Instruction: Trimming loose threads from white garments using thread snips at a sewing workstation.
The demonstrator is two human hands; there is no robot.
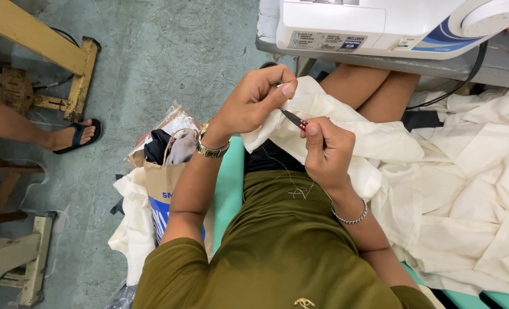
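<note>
The place looked like a small tailoring workshop. A white sewing machine (374,26) stood on a grey worktable (494,66), its black power cord (466,80) trailing down the edge. Cream cut fabric (472,189) lay heaped beside the seated person. Yellow wooden table frames (48,51) stood on a worn concrete floor (168,63), and a paper bag (166,183) held cloth scraps.

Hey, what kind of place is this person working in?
Probably a small sewing workshop. A white sewing machine sits on the table, cream cloth is piled beside the person, and the right hand works a small pointed tool into cloth pinched by the left hand.
</note>
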